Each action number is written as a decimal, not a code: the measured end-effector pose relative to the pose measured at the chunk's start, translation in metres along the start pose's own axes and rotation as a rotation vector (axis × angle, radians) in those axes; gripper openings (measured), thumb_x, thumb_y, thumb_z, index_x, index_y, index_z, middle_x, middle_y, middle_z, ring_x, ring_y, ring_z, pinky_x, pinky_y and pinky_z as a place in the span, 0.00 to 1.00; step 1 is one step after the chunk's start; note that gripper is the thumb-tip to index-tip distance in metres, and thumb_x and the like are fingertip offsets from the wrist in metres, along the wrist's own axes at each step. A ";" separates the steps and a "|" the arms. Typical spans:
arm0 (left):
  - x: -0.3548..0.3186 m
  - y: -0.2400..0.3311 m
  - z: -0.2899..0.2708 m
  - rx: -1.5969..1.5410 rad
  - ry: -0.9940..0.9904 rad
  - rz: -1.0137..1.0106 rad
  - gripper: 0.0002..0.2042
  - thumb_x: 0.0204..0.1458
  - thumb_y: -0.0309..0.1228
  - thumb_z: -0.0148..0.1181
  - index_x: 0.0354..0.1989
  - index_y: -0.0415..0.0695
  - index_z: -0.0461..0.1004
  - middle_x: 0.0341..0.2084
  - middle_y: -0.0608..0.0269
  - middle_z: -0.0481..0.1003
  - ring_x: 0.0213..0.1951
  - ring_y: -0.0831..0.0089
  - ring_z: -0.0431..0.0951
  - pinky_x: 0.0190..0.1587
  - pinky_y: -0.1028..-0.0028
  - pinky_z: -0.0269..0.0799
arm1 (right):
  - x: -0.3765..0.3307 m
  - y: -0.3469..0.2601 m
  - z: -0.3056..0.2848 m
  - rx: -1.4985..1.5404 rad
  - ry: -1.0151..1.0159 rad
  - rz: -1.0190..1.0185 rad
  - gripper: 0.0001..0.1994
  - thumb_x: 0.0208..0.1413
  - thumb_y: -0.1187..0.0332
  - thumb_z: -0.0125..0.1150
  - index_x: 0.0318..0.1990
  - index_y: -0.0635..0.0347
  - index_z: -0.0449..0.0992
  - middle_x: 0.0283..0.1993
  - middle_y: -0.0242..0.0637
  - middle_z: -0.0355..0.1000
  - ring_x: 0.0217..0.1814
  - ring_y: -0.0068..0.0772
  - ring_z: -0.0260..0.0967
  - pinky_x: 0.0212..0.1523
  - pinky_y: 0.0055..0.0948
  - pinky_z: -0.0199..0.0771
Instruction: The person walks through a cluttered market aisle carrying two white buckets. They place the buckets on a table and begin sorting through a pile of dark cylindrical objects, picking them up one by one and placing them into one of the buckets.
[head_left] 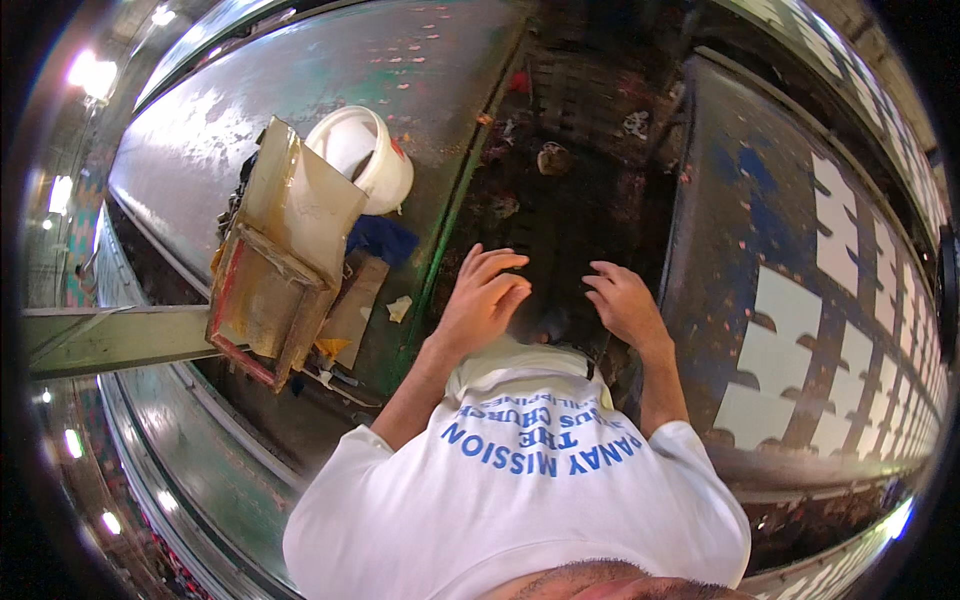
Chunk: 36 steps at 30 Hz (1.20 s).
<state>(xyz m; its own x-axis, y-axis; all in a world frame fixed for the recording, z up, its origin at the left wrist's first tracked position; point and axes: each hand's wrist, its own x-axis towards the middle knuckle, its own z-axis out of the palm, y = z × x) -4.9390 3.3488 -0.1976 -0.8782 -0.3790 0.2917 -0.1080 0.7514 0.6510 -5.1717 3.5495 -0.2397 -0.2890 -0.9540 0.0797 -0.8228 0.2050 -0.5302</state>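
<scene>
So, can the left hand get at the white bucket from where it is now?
Probably yes: the left hand lies flat and empty, and the white bucket stands up-left of it with only bare green surface between them.

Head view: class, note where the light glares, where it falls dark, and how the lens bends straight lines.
In the head view, glare washes the green surface at upper left and the ceiling lamps burn out; the dark pit beyond the left hand and right hand loses detail in shadow; the fisheye bows the white-tiled belt at the right, with a black rim around the picture.
</scene>
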 end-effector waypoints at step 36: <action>0.523 -0.509 -0.051 0.669 0.185 -1.194 0.46 0.72 0.71 0.33 0.85 0.46 0.56 0.85 0.40 0.48 0.84 0.31 0.44 0.79 0.26 0.23 | 0.600 0.270 -0.099 0.312 -0.170 -0.244 0.09 0.65 0.66 0.73 0.49 0.59 0.87 0.60 0.44 0.83 0.60 0.52 0.80 0.63 0.48 0.78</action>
<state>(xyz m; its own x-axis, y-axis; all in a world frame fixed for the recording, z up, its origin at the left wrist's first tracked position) -5.3194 2.7411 -0.3411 -0.0272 -0.9966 -0.0772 -0.9916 0.0171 0.1280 -5.6154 3.0536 -0.2512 0.0022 -0.9941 0.1082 -0.6623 -0.0825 -0.7447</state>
